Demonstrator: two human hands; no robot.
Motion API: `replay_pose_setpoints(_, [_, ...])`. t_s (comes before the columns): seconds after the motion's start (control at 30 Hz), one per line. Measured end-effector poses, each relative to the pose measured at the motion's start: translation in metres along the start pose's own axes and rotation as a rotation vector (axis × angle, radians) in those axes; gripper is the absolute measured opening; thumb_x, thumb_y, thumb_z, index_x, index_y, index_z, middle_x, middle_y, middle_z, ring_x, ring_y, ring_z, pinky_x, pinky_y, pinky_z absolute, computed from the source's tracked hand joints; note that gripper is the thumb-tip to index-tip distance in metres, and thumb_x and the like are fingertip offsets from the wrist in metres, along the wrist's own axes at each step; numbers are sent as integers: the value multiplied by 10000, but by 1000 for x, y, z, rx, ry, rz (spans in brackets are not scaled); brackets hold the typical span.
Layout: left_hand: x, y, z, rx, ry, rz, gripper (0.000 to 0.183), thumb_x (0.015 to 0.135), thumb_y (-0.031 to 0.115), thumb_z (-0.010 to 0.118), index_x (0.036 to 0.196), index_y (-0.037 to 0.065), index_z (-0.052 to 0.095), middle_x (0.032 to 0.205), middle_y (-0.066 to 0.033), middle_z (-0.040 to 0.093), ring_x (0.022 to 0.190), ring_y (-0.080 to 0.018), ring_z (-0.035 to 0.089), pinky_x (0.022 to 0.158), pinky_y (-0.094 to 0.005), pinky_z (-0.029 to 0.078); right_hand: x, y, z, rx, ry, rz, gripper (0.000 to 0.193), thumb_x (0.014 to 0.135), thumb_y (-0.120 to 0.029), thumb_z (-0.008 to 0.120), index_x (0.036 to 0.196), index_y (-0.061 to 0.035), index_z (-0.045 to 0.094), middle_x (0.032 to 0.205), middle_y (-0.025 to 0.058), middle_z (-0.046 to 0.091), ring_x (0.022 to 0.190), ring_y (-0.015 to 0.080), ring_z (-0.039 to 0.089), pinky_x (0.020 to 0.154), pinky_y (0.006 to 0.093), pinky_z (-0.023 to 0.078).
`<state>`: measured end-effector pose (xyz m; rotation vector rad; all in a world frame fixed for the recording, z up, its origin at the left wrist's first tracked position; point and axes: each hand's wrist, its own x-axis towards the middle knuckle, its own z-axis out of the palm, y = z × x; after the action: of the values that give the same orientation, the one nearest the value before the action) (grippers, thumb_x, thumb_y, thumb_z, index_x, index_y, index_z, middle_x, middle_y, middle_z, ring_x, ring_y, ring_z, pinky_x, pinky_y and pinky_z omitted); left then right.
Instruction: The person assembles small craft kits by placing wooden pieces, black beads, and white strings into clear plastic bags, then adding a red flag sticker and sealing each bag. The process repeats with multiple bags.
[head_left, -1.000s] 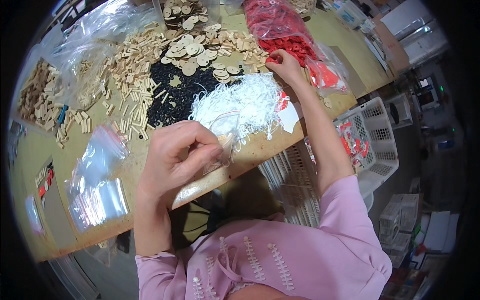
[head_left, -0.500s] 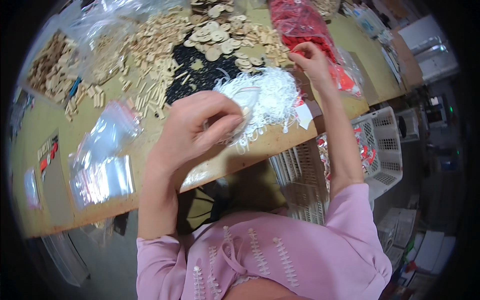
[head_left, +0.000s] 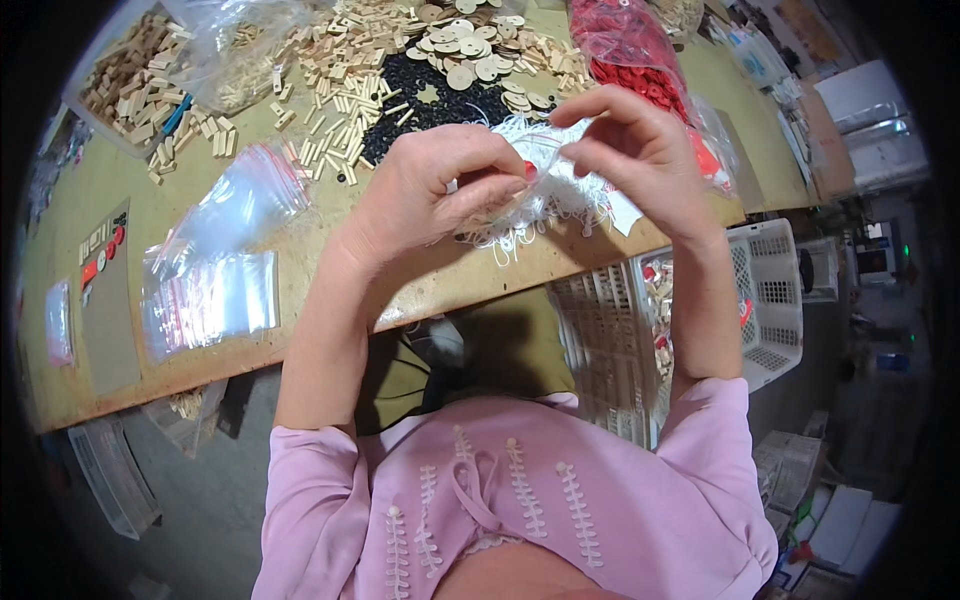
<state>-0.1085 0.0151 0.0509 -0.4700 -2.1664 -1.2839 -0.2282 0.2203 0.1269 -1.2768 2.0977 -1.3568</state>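
Observation:
My left hand (head_left: 435, 190) pinches a small clear zip bag (head_left: 545, 160) between thumb and fingers. A small red piece (head_left: 530, 170) shows at the bag, close to these fingertips; whether it lies inside is hard to make out. At the bag's other side is my right hand (head_left: 640, 150), its forefinger and thumb curved and a little apart at the bag's edge. Beneath both hands lies a heap of white looped strings (head_left: 540, 215), partly hidden by them. Beyond it spreads a pile of small black rings (head_left: 405, 115).
Round wooden discs (head_left: 460, 50) and short wooden sticks (head_left: 335, 120) are heaped at the back. A red bag of red pieces (head_left: 640, 75) lies back right. Empty zip bags (head_left: 215, 290) lie at left, near a cardboard strip (head_left: 110, 310). A white basket (head_left: 775, 300) stands below right.
My right hand has come from the red pieces leftward to the bag in my left hand. A red piece now shows at the bag. The view has shifted slightly.

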Motion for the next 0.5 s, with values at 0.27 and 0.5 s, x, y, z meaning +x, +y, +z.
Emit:
replay_pose_setpoints(0.27, [-4, 5, 2, -328, 319, -84, 47, 952, 33, 685, 968, -11, 683, 846, -15, 673, 775, -86, 630, 706, -244, 501, -81, 93, -67, -407, 533, 140, 128, 967, -89, 695, 1066, -19, 735, 969, 23, 730, 829, 104, 653, 749, 239, 504])
replay_pose_setpoints(0.5, [-5, 4, 6, -151, 206, -108, 74, 955, 49, 701, 955, -23, 682, 853, -25, 676, 769, -83, 631, 711, -228, 499, -113, 141, -25, -667, 553, 260, 349, 822, -281, 822, 983, 7, 710, 944, 145, 675, 852, 283, 667, 776, 397, 540])
